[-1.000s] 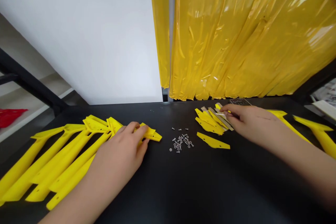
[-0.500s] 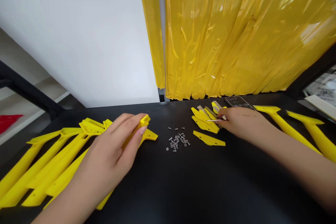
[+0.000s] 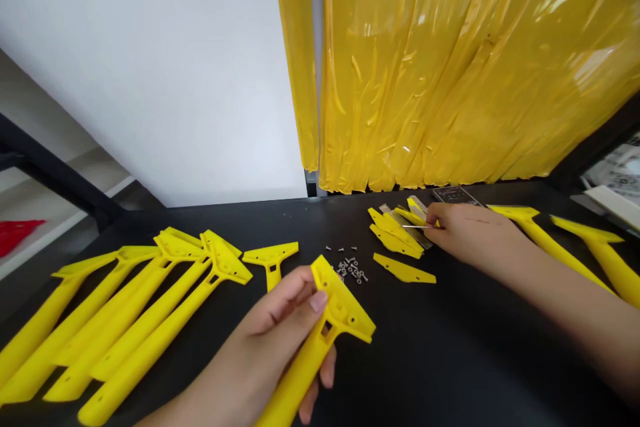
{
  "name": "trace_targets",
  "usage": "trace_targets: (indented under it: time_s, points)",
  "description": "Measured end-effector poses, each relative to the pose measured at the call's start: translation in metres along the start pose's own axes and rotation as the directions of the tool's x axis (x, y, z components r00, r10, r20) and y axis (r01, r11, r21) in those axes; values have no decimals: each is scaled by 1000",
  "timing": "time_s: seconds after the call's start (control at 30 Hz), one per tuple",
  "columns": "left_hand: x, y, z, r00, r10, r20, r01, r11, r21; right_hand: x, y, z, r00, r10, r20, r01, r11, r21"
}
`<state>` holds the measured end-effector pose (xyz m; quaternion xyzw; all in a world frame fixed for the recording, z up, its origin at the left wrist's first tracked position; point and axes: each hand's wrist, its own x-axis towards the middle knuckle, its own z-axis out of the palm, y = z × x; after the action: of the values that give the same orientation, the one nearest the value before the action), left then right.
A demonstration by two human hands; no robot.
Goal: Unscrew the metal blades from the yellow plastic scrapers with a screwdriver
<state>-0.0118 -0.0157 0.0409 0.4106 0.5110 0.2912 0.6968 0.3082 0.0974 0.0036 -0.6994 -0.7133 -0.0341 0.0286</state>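
Note:
My left hand (image 3: 280, 327) is closed around a yellow plastic scraper handle (image 3: 345, 303), its thumb on the wide T-shaped head, which faces up and shows holes. The lower shaft leaves the picture at the bottom. Over a pile of yellow cover plates (image 3: 393, 233) and metal blades, my right hand (image 3: 453, 230) pinches a thin metal strip (image 3: 413, 227), seen edge-on; its fingertips are partly hidden. A loose yellow cover plate (image 3: 404, 269) lies in front of that pile. Small screws and nuts (image 3: 353, 270) are scattered behind the held handle, which partly covers them.
Several yellow scraper handles (image 3: 165, 293) lie side by side on the left, and one more (image 3: 273, 255) lies near the middle. Two T-shaped yellow pieces (image 3: 590, 240) rest at the right. A dark card (image 3: 457, 196) with white writing lies at the table's back edge.
My left hand has moved right and toward me, bringing the scraper handle away from the row with its head turned into view. My right hand stays at the pile with the metal strip.

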Motion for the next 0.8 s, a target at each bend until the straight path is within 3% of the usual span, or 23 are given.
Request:
trace_targets:
  time_s: [0.13,0.33,0.4,0.5,0.6,0.67,0.73,0.8]
  points:
    - [-2,-1,-3,997,-43,-71,59,970,236,0,5,-6,999,29,-17,-29,999,29]
    - [-11,10,-18,959,95,-265,75,821,567,-7,4,-26,1000,18,-18,-15,992,126]
    - [-13,17,-19,971,40,-234,95,836,540,-18,-2,-34,999,-36,11,33,983,181]
    - [-13,20,-14,988,-146,-43,151,903,402,-43,-20,-44,984,-168,56,147,952,269]
    - [-7,9,-6,958,-254,136,207,936,285,-69,-41,-49,899,-432,75,375,846,379]
    - [-4,-1,-2,948,-275,162,232,943,240,-81,-51,-47,812,-581,58,509,753,416]
    - [-2,-8,-3,947,-279,158,246,948,200,-86,-57,-42,757,-653,15,596,699,394]
    - [-2,-10,-7,933,-315,176,281,940,191,-86,-59,-37,733,-680,-20,646,687,333]
